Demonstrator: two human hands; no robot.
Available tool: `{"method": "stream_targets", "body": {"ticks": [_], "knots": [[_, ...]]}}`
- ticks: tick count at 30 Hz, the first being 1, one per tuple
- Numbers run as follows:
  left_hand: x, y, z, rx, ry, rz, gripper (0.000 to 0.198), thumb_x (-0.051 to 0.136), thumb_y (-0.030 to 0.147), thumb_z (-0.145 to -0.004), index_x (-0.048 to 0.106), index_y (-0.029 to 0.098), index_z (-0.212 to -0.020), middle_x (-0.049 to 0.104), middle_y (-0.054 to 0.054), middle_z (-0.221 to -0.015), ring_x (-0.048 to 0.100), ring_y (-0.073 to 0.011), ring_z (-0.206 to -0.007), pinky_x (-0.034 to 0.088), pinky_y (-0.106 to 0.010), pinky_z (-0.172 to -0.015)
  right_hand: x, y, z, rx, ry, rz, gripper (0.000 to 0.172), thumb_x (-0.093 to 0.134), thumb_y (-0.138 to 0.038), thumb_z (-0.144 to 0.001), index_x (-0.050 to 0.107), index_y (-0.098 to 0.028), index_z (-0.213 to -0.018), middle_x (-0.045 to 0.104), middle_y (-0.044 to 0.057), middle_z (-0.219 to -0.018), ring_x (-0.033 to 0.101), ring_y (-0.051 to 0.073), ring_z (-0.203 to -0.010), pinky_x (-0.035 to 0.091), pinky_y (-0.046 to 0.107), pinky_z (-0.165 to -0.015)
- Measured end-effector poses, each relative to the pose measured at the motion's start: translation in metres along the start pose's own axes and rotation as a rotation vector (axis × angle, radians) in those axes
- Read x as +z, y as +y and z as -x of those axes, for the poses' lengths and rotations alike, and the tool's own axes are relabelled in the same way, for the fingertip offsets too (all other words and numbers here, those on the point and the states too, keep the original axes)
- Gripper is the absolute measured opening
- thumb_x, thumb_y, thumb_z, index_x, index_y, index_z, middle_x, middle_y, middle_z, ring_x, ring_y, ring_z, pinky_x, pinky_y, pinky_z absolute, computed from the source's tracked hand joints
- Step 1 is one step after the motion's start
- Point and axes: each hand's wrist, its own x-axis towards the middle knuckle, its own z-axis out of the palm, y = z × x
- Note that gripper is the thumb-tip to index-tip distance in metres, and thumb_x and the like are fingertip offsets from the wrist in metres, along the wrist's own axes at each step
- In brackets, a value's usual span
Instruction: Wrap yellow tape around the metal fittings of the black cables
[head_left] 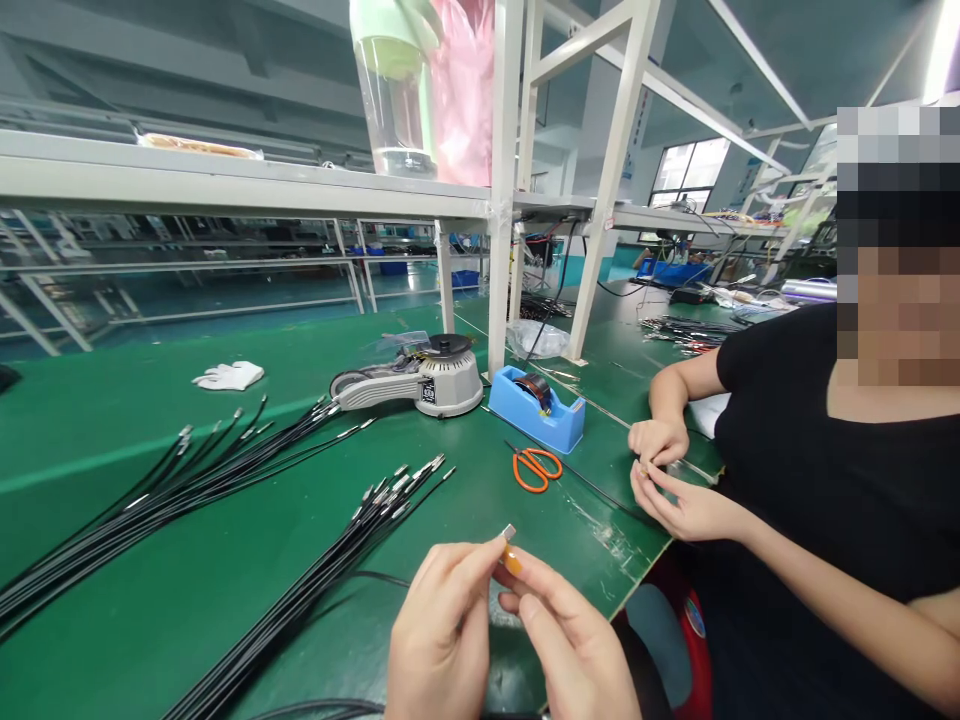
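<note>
My left hand [441,625] pinches a cable connector [508,532], whose silvery metal end points up past the fingertips. A black cable [382,577] runs behind that hand from the left. My right hand [574,640] is closed at the same spot, its fingertips against a small piece of amber tape [512,560] just below the metal end. How far the tape goes round the connector is hidden by the fingers. Left of my hands lies a bundle of black cables [322,570] with metal ends. Orange-handled scissors [537,470] rest beyond my hands.
A blue tape dispenser [536,410] and a grey round tape machine [450,380] stand farther back. Another cable bundle [187,480] and a white glove [230,376] lie left. Shelf posts [501,250] rise behind. A co-worker's hands [664,470] work at right.
</note>
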Motion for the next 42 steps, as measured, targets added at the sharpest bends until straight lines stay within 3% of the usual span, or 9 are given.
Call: {"method": "stream_targets", "body": {"ticks": [6, 14, 19, 24, 34, 42], "knots": [[0.002, -0.003, 0.0, -0.026, 0.004, -0.034, 0.032, 0.048, 0.008, -0.087, 0.054, 0.022, -0.115, 0.06, 0.001, -0.094, 0.057, -0.0044, -0.085, 0.046, -0.012, -0.076, -0.002, 0.006, -0.002, 0.034, 0.011, -0.054, 0.043, 0.074, -0.053, -0.061, 0.074, -0.022, -0.092, 0.068, 0.01, -0.102, 0.064, 0.025, -0.096, 0.053, 0.029, -0.08], [0.005, 0.002, 0.002, -0.097, 0.038, -0.035, 0.022, 0.051, 0.011, -0.085, 0.053, 0.025, -0.102, 0.061, 0.005, -0.088, 0.056, -0.0037, -0.079, 0.045, -0.011, -0.072, -0.013, 0.014, 0.0, 0.113, 0.011, -0.181, 0.052, 0.076, -0.051, -0.061, 0.071, -0.017, -0.1, 0.067, 0.015, -0.104, 0.066, 0.027, -0.087, 0.054, 0.036, -0.075], [0.004, 0.001, 0.001, -0.052, 0.037, -0.092, 0.02, 0.052, 0.011, -0.085, 0.054, 0.023, -0.101, 0.061, 0.004, -0.084, 0.055, -0.0043, -0.074, 0.044, -0.012, -0.069, -0.014, 0.001, -0.006, 0.058, 0.078, 0.013, 0.058, 0.064, -0.059, -0.071, 0.065, -0.011, -0.102, 0.067, 0.013, -0.091, 0.063, 0.019, -0.073, 0.053, 0.029, -0.065], [0.003, 0.0, 0.001, -0.016, 0.021, -0.11, 0.019, 0.051, 0.011, -0.086, 0.055, 0.022, -0.101, 0.06, 0.003, -0.081, 0.054, -0.0053, -0.071, 0.045, -0.013, -0.066, -0.011, -0.004, -0.017, 0.006, -0.075, 0.244, 0.042, 0.063, -0.053, -0.074, 0.058, -0.013, -0.084, 0.059, 0.003, -0.069, 0.055, 0.012, -0.062, 0.047, 0.021, -0.06], [0.007, 0.002, -0.003, -0.108, 0.012, -0.158, 0.012, 0.048, 0.02, -0.088, 0.058, 0.021, -0.096, 0.062, 0.002, -0.086, 0.059, -0.0059, -0.079, 0.047, -0.013, -0.072, -0.015, 0.0, -0.02, -0.018, -0.077, 0.329, 0.037, 0.059, -0.048, -0.078, 0.063, -0.012, -0.086, 0.063, 0.007, -0.077, 0.058, 0.015, -0.07, 0.049, 0.022, -0.067], [0.007, 0.005, -0.006, -0.271, -0.052, -0.097, 0.02, 0.042, 0.027, -0.09, 0.055, 0.019, -0.077, 0.059, 0.0, -0.072, 0.056, -0.0105, -0.065, 0.045, -0.019, -0.06, -0.015, 0.003, -0.02, -0.002, -0.059, 0.345, 0.038, 0.059, -0.049, -0.078, 0.063, -0.012, -0.085, 0.06, 0.005, -0.072, 0.057, 0.015, -0.07, 0.049, 0.021, -0.068]]}}
